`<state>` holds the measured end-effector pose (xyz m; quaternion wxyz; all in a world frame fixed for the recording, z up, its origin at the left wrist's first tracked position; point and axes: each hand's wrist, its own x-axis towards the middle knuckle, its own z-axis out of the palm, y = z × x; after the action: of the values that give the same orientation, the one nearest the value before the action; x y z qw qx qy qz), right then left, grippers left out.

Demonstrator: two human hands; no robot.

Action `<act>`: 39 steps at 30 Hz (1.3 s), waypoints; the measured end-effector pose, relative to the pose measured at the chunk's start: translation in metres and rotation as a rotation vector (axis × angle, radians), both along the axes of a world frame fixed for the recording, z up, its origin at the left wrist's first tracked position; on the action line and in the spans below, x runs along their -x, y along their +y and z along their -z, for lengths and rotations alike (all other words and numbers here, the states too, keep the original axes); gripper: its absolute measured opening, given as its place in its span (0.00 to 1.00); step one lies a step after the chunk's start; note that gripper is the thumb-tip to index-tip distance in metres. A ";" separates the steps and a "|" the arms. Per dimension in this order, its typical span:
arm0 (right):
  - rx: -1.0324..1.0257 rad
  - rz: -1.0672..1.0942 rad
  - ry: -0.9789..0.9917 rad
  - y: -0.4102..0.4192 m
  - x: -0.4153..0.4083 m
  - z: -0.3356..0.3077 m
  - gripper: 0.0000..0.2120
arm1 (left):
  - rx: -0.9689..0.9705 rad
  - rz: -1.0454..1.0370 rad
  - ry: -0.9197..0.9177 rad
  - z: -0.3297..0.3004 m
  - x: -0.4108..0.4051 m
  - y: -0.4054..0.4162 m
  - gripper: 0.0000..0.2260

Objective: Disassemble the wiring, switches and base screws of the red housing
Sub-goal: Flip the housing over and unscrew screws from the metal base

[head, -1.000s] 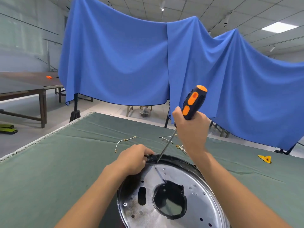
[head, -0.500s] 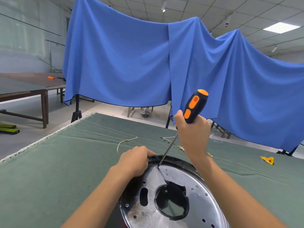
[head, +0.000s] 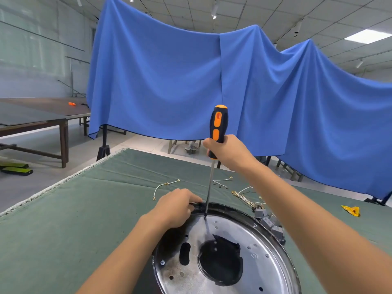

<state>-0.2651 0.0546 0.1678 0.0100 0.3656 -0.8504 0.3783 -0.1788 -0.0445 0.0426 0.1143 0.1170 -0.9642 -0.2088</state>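
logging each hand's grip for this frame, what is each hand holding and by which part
The right hand holds the screwdriver by the lower end of its handle, tip on the metal plate. The left hand holds the plate's far rim.

I see both my forearms bare up to the frame's edge, no sleeves; left hand (head: pixel 174 205) and right hand (head: pixel 230 151) ungloved.

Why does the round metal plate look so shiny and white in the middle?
In the head view, ceiling lights glare off the round silver metal base plate, washing out its far part near the orange-and-black screwdriver tip; its near left side looks dull and scorched.
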 end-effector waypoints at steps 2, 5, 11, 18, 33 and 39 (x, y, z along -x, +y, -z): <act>-0.101 0.042 0.031 0.003 0.001 -0.008 0.13 | -0.016 0.024 -0.041 -0.004 0.002 -0.004 0.18; -0.115 0.093 0.065 0.009 0.004 -0.014 0.10 | -0.065 0.045 -0.113 -0.014 0.006 -0.007 0.19; -0.181 0.012 -0.095 0.011 0.007 -0.020 0.14 | -0.320 0.122 0.005 -0.034 0.009 -0.001 0.16; -0.061 0.092 -0.079 0.019 -0.002 -0.038 0.19 | -0.475 0.044 0.330 -0.024 0.016 0.017 0.11; -0.680 0.407 0.683 -0.022 -0.033 -0.082 0.11 | -0.332 -0.041 0.352 -0.020 0.015 0.016 0.08; -0.681 0.236 0.673 -0.017 -0.019 -0.087 0.12 | -0.034 -0.091 0.040 -0.001 0.022 0.011 0.23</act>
<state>-0.2459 0.0380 0.2553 0.2068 0.3512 -0.9109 -0.0641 -0.2004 -0.0337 0.0432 0.1409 0.1587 -0.9516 -0.2221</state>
